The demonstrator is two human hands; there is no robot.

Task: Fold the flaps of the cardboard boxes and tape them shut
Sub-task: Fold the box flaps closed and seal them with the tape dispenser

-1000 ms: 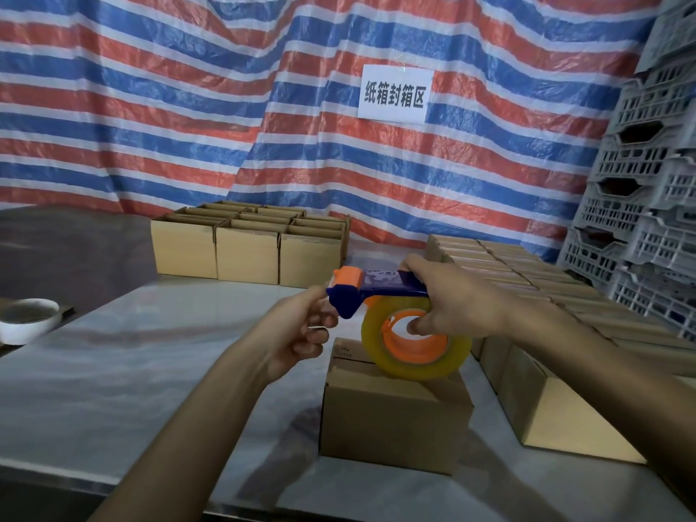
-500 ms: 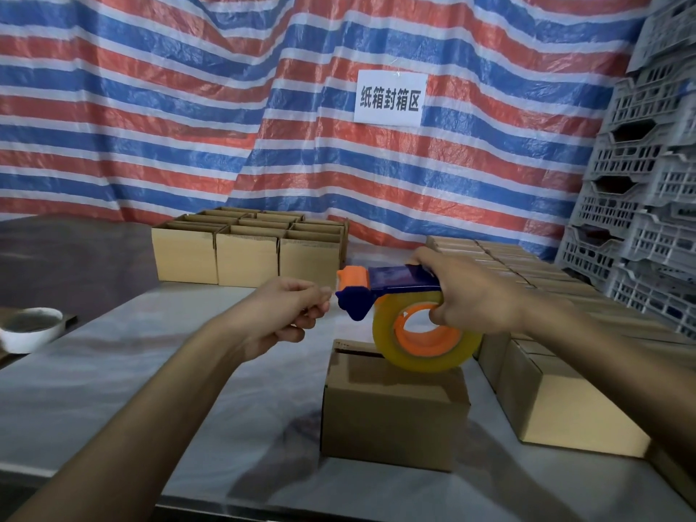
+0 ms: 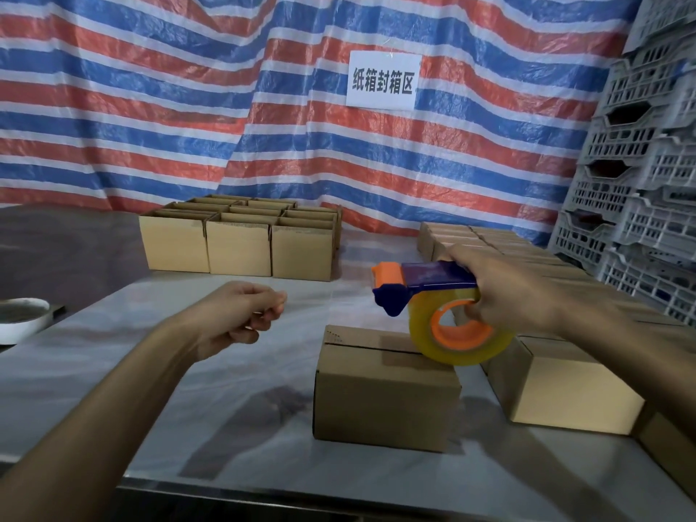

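Note:
A small cardboard box (image 3: pixel 384 401) stands on the table in front of me, its top flaps folded down with the seam showing. My right hand (image 3: pixel 508 292) grips a blue and orange tape dispenser (image 3: pixel 433 276) just above the box's right rear corner; its roll of clear yellowish tape (image 3: pixel 463 348) hangs over the box top. My left hand (image 3: pixel 241 314) is held left of the dispenser, thumb and fingertips pinched together at the height of its nose, on the end of the clear tape. The strip itself is very faint.
Several open boxes (image 3: pixel 241 246) stand grouped at the back of the grey table (image 3: pixel 113 371). Rows of closed boxes (image 3: pixel 565 386) fill the right side. Grey plastic crates (image 3: pixel 647 182) are stacked at far right. A white bowl (image 3: pixel 19 318) sits at the left edge.
My left hand has drawn away to the left from the dispenser's nose, fingers still pinched. My right hand has shifted the dispenser slightly right over the box.

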